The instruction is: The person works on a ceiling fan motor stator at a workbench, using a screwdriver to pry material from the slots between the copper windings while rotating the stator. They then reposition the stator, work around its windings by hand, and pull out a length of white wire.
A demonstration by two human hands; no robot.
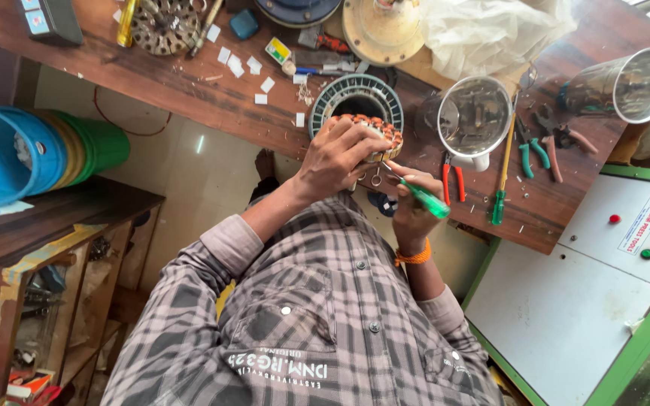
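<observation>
1. Nearest the lens is the person's checked shirt (302,323), grey and dark, with both sleeves pushed up the forearms.
2. On the wrist beside it sits an orange thread band (414,256).
3. Right hand (409,203): its grip is pressed tight around a green-handled screwdriver (424,197), whose thin shaft points toward the wound part.
4. Left hand (336,156): fingers curled over and clamped on a round motor stator (380,135) with copper-coloured windings (only its edge shows past the fingers). That stator is held at the near edge of the wooden worktop (189,86), just above the lap.
5. Just behind it lies a grey ring-shaped stator core (356,94) flat on the worktop.
6. To one side stand a steel mixer jar (474,116), red-handled pliers (453,180), a long yellow-and-green screwdriver (503,169) and green-handled pliers (530,146).
7. Farther off, small white paper slips (246,64) are scattered about, and a second steel jar (626,83) lies tipped.
8. Stacked blue and green tubs (31,150) rest on a shelf apart.
</observation>
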